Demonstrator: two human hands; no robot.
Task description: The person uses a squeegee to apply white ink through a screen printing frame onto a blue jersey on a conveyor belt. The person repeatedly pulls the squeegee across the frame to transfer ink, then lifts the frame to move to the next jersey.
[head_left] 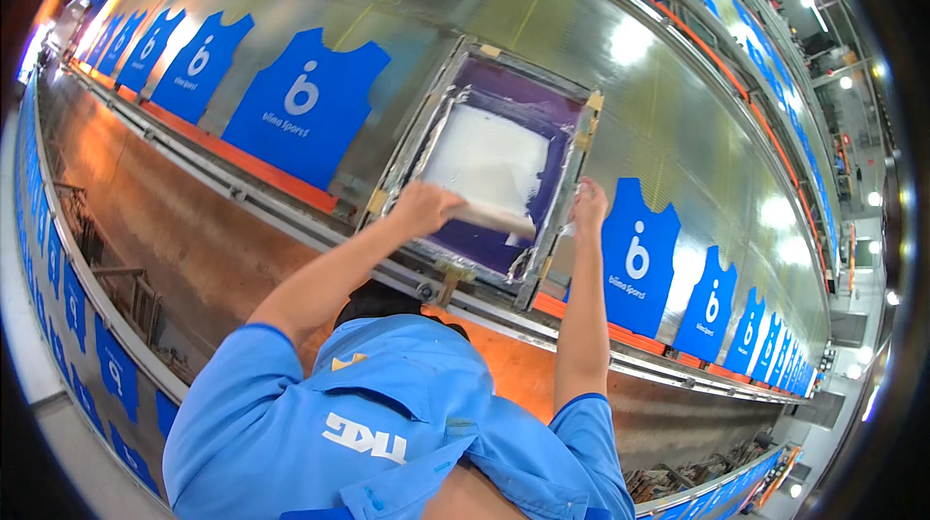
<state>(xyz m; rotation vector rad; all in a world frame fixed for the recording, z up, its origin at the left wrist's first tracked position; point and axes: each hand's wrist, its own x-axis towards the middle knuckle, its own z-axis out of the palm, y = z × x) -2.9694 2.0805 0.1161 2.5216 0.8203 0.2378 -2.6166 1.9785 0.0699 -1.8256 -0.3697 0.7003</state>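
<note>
Over the near part of a framed screen, the person's two hands are apart. The left hand is closed around the left end of a pale squeegee, a bar lying crosswise inside the screen. The right hand is raised at the right side of the screen frame, its fingers bent; whether it grips the frame cannot be told. Beyond the squeegee, white ink covers the middle of the screen, with purple mesh around it and smears along the inner edges. The frame sits tilted in view on a long, glossy worktop, between two rows of blue sleeveless garment pieces. The nearest left piece and the nearest right piece lie flat, each bearing a white emblem. An orange strip runs along the worktop's near edge. More blue pieces line another surface at lower left.
</note>
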